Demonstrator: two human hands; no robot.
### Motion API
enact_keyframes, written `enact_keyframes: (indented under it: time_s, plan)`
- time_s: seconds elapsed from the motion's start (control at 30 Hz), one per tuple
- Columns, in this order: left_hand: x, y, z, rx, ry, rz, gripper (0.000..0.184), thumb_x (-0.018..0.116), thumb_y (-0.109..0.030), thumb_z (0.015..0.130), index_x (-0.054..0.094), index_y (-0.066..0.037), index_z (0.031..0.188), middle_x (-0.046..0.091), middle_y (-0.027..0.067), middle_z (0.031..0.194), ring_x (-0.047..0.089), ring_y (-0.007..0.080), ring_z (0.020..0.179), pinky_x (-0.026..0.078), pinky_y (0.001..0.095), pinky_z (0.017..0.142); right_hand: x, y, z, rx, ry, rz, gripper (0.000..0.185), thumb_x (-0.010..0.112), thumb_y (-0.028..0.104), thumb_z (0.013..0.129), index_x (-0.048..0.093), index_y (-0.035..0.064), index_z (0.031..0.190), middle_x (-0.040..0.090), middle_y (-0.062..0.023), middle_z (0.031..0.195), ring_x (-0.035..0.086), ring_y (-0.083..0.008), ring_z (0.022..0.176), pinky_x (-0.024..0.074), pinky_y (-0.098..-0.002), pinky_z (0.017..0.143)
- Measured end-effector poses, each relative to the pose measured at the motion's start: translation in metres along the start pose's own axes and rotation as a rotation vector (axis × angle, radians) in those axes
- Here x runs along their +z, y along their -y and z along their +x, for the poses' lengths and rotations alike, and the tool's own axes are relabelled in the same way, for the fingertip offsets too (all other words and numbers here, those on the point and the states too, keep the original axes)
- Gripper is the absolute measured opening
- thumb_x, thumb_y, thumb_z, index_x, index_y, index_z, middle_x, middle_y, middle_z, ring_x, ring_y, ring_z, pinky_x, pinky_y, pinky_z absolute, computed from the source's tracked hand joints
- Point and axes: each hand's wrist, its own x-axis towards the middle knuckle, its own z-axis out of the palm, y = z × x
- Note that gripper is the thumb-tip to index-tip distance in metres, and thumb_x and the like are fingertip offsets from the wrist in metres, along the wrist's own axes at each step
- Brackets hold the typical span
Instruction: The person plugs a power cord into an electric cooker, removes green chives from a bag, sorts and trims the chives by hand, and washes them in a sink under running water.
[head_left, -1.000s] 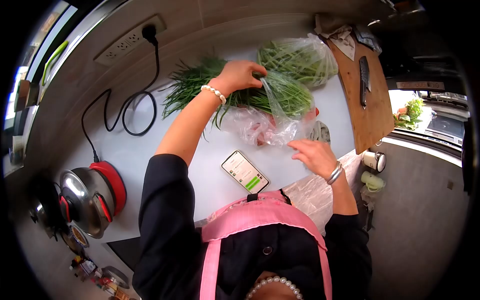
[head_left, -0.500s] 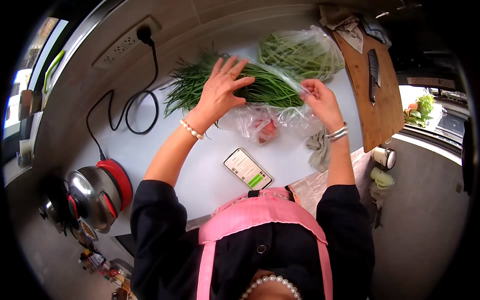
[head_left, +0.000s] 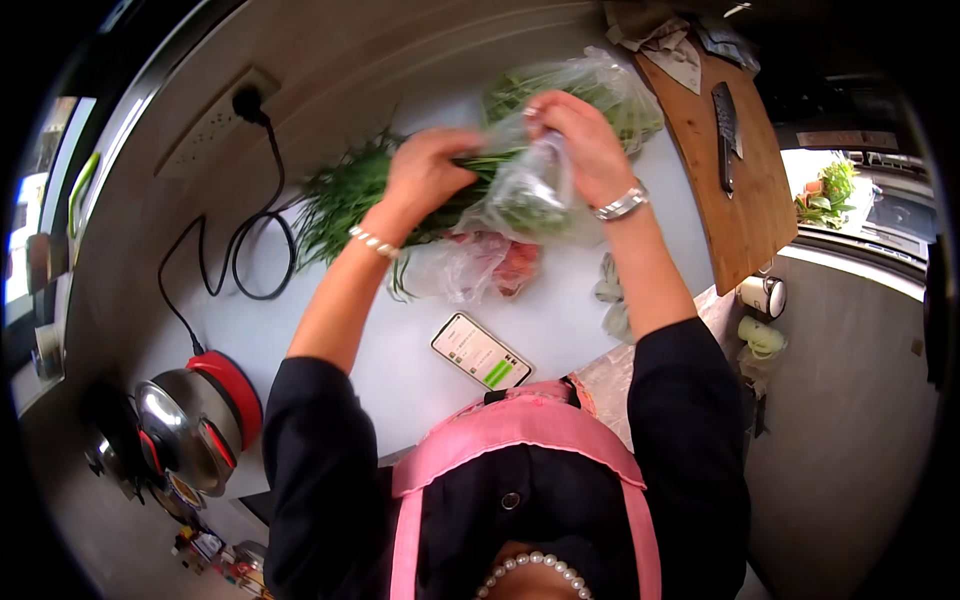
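A bunch of long, thin chives [head_left: 345, 195] lies on the white counter, its right part inside a clear plastic bag [head_left: 530, 190]. My right hand [head_left: 585, 145] is closed on the bag's film, pulled up above the stems. Over the middle of the bunch is my left hand [head_left: 430, 175], its fingers bent and smeared by motion, so their grip is unclear. Behind my right hand sits another clear bag [head_left: 630, 100] of green vegetables. Just below the chives, something red [head_left: 517, 268] shows in crumpled plastic.
A phone [head_left: 482, 352] lies on the counter near my apron. On the right, a knife [head_left: 725, 140] rests on a wooden board [head_left: 765, 215]. A grey cloth [head_left: 610, 295] is near the front edge. Left are a black cord [head_left: 235, 260] and a lidded pot [head_left: 185, 420].
My right hand has moved up and left, lifting and bunching the bag's film over the stems. My left hand's spread fingers have bent and now blur. The red item's plastic has shifted.
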Motion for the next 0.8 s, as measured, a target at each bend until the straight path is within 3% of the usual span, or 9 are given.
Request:
enact_keyframes:
  time_s: [0.17,0.2,0.33,0.4,0.5,0.53,0.63,0.67,0.8]
  plan:
    - [-0.066,0.013,-0.012,-0.478,0.056,-0.195,0.034,0.066,-0.005,0.063,0.064,-0.004,0.097,0.06,0.0012,0.081,0.054,0.0095,0.074,0.044,0.0223,0.069,0.07,-0.001,0.061,-0.038,0.13,0.089,0.013,0.05,0.01,0.083,0.059,0.0028,0.089,0.059,-0.0007,0.08,0.052,-0.0073,0.07,0.0427,-0.0222,0.062]
    - [-0.071,0.015,-0.014,-0.413,-0.005,-0.378,0.034,0.063,-0.006,0.066,0.061,-0.001,0.099,0.059,-0.0008,0.086,0.052,0.0071,0.077,0.042,0.0207,0.072,0.082,-0.004,0.072,-0.06,0.155,0.116,0.015,0.051,0.011,0.082,0.06,0.0016,0.089,0.06,-0.0015,0.078,0.053,-0.009,0.067,0.0444,-0.0242,0.063]
    - [-0.084,0.024,-0.02,-0.584,0.003,-0.387,0.029,0.058,-0.016,0.076,0.062,0.0,0.101,0.06,-0.0001,0.089,0.052,0.0079,0.079,0.041,0.0203,0.074,0.087,0.006,0.081,-0.157,0.188,-0.353,0.023,0.057,0.013,0.082,0.058,0.0011,0.102,0.061,-0.0062,0.096,0.057,-0.0144,0.089,0.0459,-0.0263,0.078]
    - [-0.077,0.034,-0.021,-0.671,-0.037,-0.373,0.026,0.057,-0.019,0.078,0.064,-0.001,0.096,0.06,0.0001,0.087,0.05,0.0076,0.077,0.04,0.0201,0.071,0.059,0.012,0.055,-0.572,0.043,-0.794,0.025,0.061,0.014,0.079,0.059,0.0047,0.103,0.061,-0.0058,0.1,0.058,-0.0211,0.093,0.0455,-0.0293,0.082]
    - [-0.075,0.031,-0.015,-0.514,-0.25,-0.62,0.023,0.056,-0.021,0.08,0.067,-0.002,0.087,0.056,-0.0022,0.075,0.045,0.0067,0.068,0.037,0.0205,0.063,-0.011,0.009,0.014,-0.674,0.095,-1.521,0.039,0.068,0.019,0.07,0.059,0.0098,0.106,0.058,-0.0068,0.109,0.048,-0.0262,0.111,0.0332,-0.0394,0.098]
    - [-0.073,0.044,-0.011,-0.685,-0.316,-0.548,0.022,0.054,-0.02,0.078,0.066,-0.002,0.079,0.051,-0.0037,0.065,0.04,0.0061,0.063,0.033,0.0214,0.058,-0.03,0.001,-0.001,-0.623,0.148,-1.717,0.046,0.071,0.019,0.066,0.057,0.0113,0.109,0.056,-0.0075,0.115,0.043,-0.025,0.117,0.0278,-0.0423,0.102]
    - [-0.086,0.053,0.0,-0.655,-0.253,-0.446,0.02,0.052,-0.018,0.075,0.063,-0.002,0.073,0.046,-0.0041,0.06,0.041,0.0063,0.063,0.032,0.022,0.058,-0.061,-0.015,-0.02,-0.482,0.165,-1.792,0.071,0.076,0.013,0.056,0.048,0.0141,0.121,0.046,-0.007,0.128,0.038,-0.0259,0.122,0.0248,-0.0468,0.103]
    - [-0.089,0.063,0.001,-0.644,-0.168,-0.394,0.024,0.05,-0.023,0.078,0.064,-0.004,0.079,0.056,-0.0014,0.071,0.047,0.0082,0.069,0.035,0.0219,0.063,-0.073,-0.023,-0.015,-0.461,0.134,-1.745,0.08,0.077,0.011,0.052,0.045,0.0147,0.125,0.043,-0.0067,0.131,0.036,-0.0262,0.123,0.0258,-0.0465,0.102]
    - [-0.094,0.045,0.018,-0.657,-0.248,-0.34,0.022,0.054,-0.022,0.076,0.065,-0.004,0.07,0.058,0.0001,0.066,0.048,0.0107,0.065,0.037,0.0227,0.06,-0.106,-0.045,0.048,-0.738,0.134,-1.846,0.08,0.064,-0.005,0.058,0.038,0.0135,0.132,0.041,-0.0071,0.134,0.036,-0.0264,0.124,0.0272,-0.0449,0.102]
